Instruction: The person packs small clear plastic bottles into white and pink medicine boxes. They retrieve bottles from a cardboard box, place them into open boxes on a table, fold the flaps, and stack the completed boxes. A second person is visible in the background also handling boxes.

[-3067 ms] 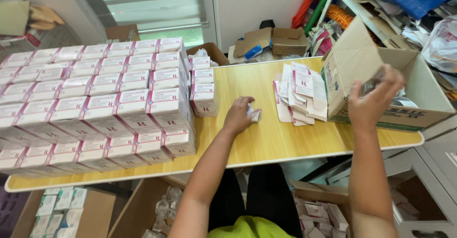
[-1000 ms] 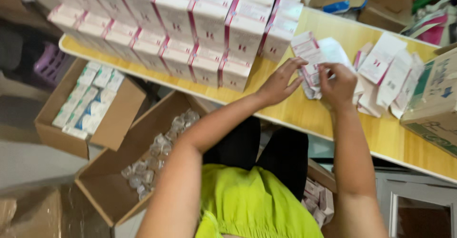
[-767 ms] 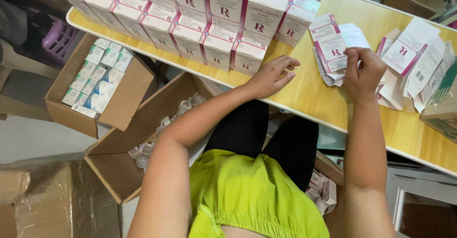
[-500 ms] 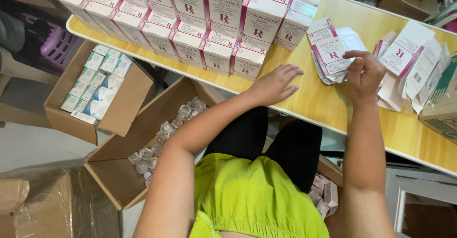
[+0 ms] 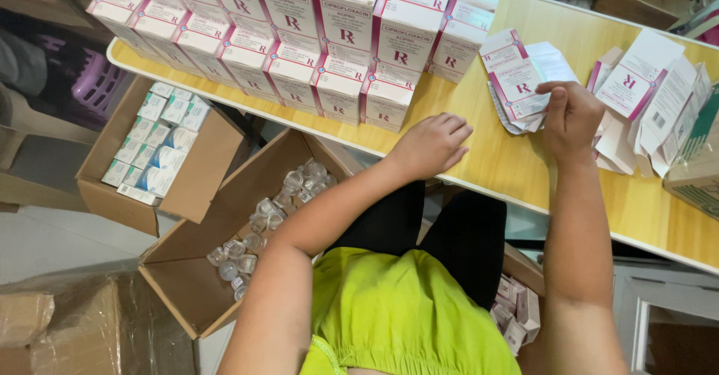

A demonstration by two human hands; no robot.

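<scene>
My right hand (image 5: pixel 571 116) pinches the edge of a small stack of flat pink-and-white cartons (image 5: pixel 515 81) with folded paper leaflets, lying on the yellow wooden table (image 5: pixel 524 169). My left hand (image 5: pixel 433 144) rests near the table's front edge with its fingers curled, holding nothing, just in front of the rows of upright pink-and-white medicine boxes (image 5: pixel 341 41).
More flat cartons and leaflets (image 5: pixel 648 98) lie to the right beside a cardboard box (image 5: pixel 693 173). On the floor at my left stand an open carton of small clear vials (image 5: pixel 258 221) and another holding white-and-blue packs (image 5: pixel 157 146). Loose boxes (image 5: pixel 517 311) lie under the table.
My left hand has let go of the carton stack and drawn back toward the table's edge. My right hand stays on the stack. The view has tilted down toward the floor boxes.
</scene>
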